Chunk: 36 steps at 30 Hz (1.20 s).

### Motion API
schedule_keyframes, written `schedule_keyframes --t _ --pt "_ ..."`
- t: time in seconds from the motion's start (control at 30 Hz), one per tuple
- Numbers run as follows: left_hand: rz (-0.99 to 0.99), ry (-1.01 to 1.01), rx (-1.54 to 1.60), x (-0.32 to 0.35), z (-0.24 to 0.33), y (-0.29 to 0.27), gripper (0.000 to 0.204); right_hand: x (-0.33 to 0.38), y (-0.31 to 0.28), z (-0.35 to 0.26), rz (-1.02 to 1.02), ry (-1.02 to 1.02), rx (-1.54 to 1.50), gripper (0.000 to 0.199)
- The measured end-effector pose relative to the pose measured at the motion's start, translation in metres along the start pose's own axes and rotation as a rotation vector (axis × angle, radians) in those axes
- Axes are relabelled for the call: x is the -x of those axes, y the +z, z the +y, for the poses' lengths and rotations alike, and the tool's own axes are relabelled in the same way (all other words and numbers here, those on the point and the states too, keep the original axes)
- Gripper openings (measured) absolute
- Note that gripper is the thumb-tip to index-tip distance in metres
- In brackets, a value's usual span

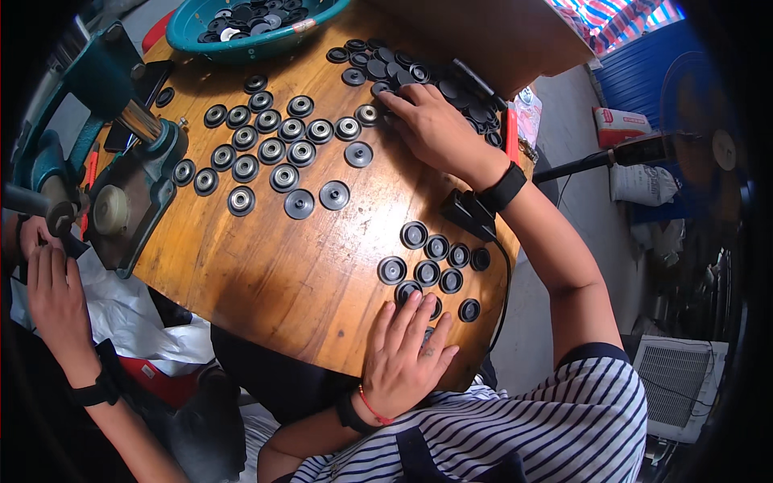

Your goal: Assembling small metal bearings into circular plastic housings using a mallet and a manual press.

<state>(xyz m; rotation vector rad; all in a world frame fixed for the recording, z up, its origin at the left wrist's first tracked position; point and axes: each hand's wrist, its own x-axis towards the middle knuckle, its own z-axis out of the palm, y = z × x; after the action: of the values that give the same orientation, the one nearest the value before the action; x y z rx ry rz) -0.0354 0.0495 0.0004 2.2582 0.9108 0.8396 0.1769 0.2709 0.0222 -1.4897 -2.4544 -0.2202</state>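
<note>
My left hand (pixel 404 348) lies palm down near the table's front edge. Its fingers are spread over a group of black ringed discs (pixel 414 235) and partly hide some of them. My right hand (pixel 435 129) reaches to the near edge of a pile of flat black discs (pixel 386 55). Its fingers are bent, with the index fingertip against one black disc (pixel 382 87); its thumb and whatever may lie under the palm are hidden. To its left spread several black discs with shiny metal bearings (pixel 301 153) set in them. A few flat grey-black discs (pixel 334 195) with a centre stub lie nearby.
A teal basin (pixel 266 47) of loose discs stands at the back of the wooden table (pixel 266 258). On the left is a green press (pixel 133 193), with a co-worker's hand (pixel 56 294) beside it. A black box with a cable (pixel 469 216) sits at the right edge.
</note>
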Motion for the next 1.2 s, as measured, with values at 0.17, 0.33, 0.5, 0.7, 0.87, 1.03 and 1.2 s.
schedule_keyframes --t 0.17,0.33,0.5,0.7,0.87,1.03,1.2 --pt "0.003 -0.083 -0.12 -0.004 0.0 0.0 0.056 0.058 -0.032 -0.018 -0.125 0.007 -0.091 0.035" --pt "-0.157 -0.175 -0.259 -0.013 0.008 0.003 0.071 0.12 -0.066 -0.05 -0.212 -0.014 -0.261 0.037" --pt "-0.215 -0.068 -0.364 -0.011 0.01 0.011 0.076 0.173 -0.085 -0.067 -0.023 0.15 -0.547 0.051" --pt "-0.1 -0.086 -0.302 0.01 0.022 0.001 0.077 0.291 -0.066 -0.065 0.56 0.986 -0.988 0.035" --pt "-0.021 -0.103 -0.221 0.005 0.012 0.014 0.042 0.356 -0.012 -0.064 -0.039 1.051 -0.969 0.029" --pt "0.014 -0.178 -0.272 -0.001 0.024 0.025 0.047 0.333 0.054 -0.055 -0.579 0.77 -0.675 0.034" --pt "0.058 -0.185 -0.36 0.004 0.024 0.027 0.045 0.337 0.222 -0.094 -0.349 0.628 -1.158 0.032"
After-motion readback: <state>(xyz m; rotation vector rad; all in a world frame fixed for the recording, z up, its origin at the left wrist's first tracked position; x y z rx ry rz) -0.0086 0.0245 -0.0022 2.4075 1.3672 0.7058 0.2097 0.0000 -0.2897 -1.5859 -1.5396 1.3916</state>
